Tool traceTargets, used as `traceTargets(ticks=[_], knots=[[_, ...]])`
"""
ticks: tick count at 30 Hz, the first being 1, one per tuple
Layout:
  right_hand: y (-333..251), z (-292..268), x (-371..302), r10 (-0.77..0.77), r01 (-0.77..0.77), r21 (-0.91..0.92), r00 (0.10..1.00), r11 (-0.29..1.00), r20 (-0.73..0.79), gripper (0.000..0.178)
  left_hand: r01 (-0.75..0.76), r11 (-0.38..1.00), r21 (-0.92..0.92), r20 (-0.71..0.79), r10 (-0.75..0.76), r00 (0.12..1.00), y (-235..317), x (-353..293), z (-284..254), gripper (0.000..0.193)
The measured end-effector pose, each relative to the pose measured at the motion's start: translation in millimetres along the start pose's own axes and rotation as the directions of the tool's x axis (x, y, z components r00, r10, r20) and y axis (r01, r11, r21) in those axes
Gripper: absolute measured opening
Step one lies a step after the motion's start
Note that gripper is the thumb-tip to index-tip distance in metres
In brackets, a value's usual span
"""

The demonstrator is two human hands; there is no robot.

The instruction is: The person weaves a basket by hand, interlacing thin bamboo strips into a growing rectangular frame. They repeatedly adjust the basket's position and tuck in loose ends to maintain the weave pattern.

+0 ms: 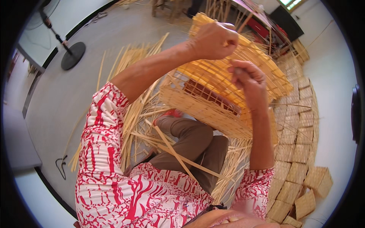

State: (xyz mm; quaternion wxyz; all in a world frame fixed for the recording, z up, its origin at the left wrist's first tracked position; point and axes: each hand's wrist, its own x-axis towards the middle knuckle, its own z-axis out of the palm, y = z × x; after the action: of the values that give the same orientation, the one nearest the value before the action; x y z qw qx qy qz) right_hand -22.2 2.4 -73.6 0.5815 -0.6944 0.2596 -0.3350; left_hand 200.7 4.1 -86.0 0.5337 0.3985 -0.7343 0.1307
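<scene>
My left hand [216, 41] is raised in a fist over a large bamboo basket [201, 112], its forearm reaching across from the left. Close by on the right, my right hand [249, 78] is held up with thumb and fingers pinched together. Whatever either hand grips is too thin or hidden to make out. The basket has open lattice weaving, and yellow woven sheets [266, 72] spread behind my hands. A dark reddish-brown block-like thing [211, 97] shows through the lattice. Two pale flat bamboo strips [173, 148] lie across my trousered legs.
Loose bamboo strips [131, 114] are heaped on the floor left of the basket. Many small woven boxes [289, 171] stand in rows along the right wall. A round black stand base [73, 56] is at the far left, and a dark box-shaped thing [287, 24] at the back right.
</scene>
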Motion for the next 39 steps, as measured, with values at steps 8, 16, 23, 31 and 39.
traceTargets(ticks=[8,16,23,31,39], knots=[[-33,15,-48,-0.234,0.404,-0.577,0.908,0.71,0.349,0.031,-0.06,0.995,-0.081,0.13,0.07,0.989,13,3,-1,0.008],[-9,-54,66,-0.572,0.304,-0.931,0.808,0.202,0.14,0.043,-0.149,0.988,-0.038,0.292,0.154,0.944,9,0,-20,0.009],[2,-50,72,-0.544,0.177,-0.972,0.836,0.156,0.065,0.035,-0.288,0.938,0.192,0.273,0.231,0.934,1,5,-24,0.016],[3,-48,66,-0.546,0.184,-0.963,0.836,0.194,0.05,0.037,-0.321,0.862,0.392,0.328,0.195,0.924,5,12,-19,0.017],[3,-52,68,-0.555,0.222,-0.952,0.829,0.212,0.07,0.042,-0.491,0.692,0.53,0.422,0.287,0.86,2,15,-16,0.016]])
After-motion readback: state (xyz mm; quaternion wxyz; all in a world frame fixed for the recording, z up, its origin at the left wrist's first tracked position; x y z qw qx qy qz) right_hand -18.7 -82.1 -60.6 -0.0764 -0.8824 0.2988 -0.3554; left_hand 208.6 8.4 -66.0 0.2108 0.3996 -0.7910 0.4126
